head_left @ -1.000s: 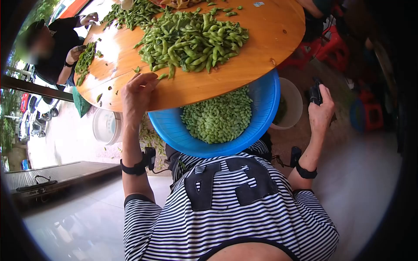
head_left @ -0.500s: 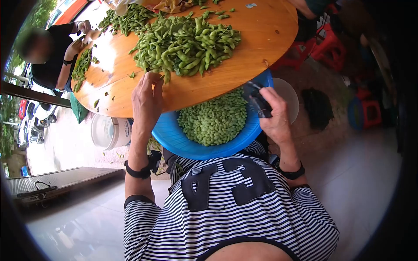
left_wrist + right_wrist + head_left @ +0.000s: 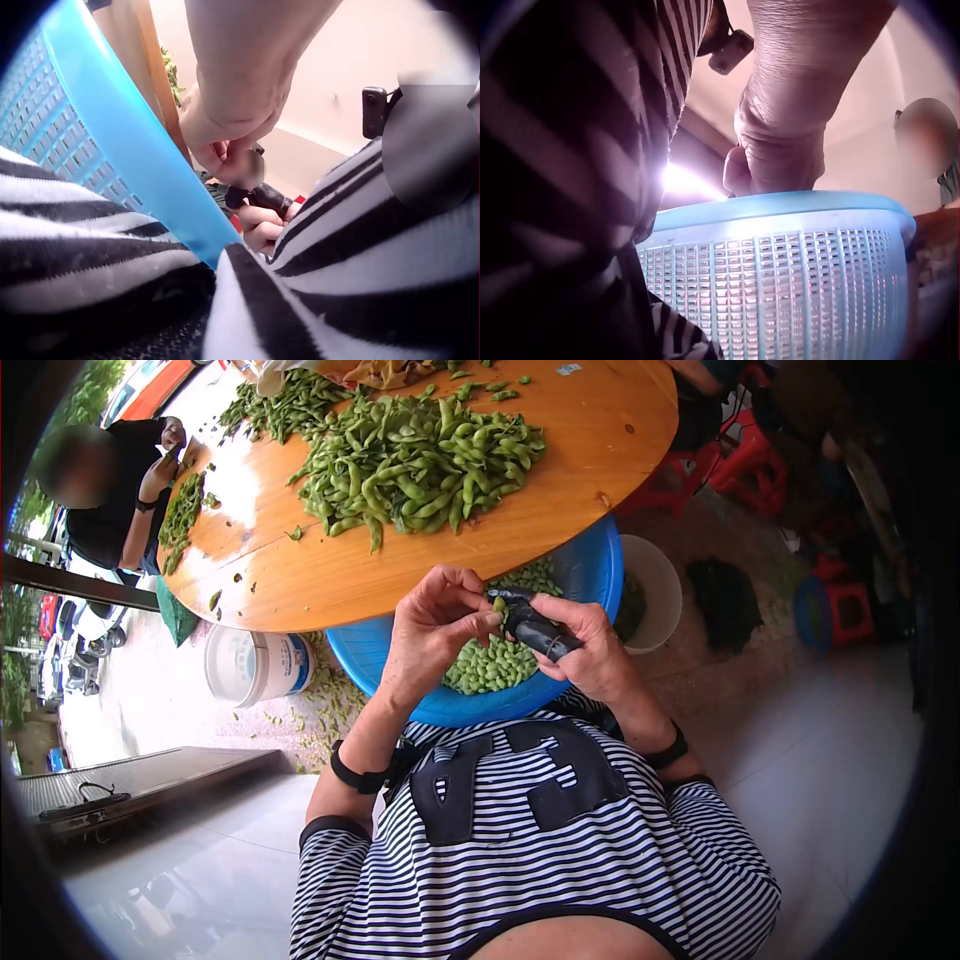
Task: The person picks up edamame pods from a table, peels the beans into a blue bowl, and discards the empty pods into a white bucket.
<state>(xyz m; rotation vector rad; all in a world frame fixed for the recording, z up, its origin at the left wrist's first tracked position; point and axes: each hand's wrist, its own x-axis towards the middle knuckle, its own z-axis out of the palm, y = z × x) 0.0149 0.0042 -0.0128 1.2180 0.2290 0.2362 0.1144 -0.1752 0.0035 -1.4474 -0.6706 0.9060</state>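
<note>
Above the blue basin (image 3: 375,685), my left hand (image 3: 425,635) pinches a small green soybean pod (image 3: 500,605) between thumb and fingertips. My right hand (image 3: 598,655) meets it from the other side, fingers curled, with black tube-like coverings (image 3: 540,630) at its thumb and finger. These black ends close on the pod, partly hiding it. Shelled green beans (image 3: 490,668) lie in the basin beneath both hands. In the left wrist view the black coverings (image 3: 268,199) show beside the left fingers; in the right wrist view the basin rim (image 3: 802,202) hides the right fingertips.
A large heap of pods (image 3: 420,470) lies on the round wooden table (image 3: 590,490), whose edge overhangs the basin. White buckets (image 3: 235,665) stand on the floor at either side. Another person (image 3: 115,490) sits at the left. Red stools (image 3: 750,465) stand at the right.
My left hand has come back from the pods at the table edge with a pod. The right hand has swung in from the far right, and both now meet over the basin.
</note>
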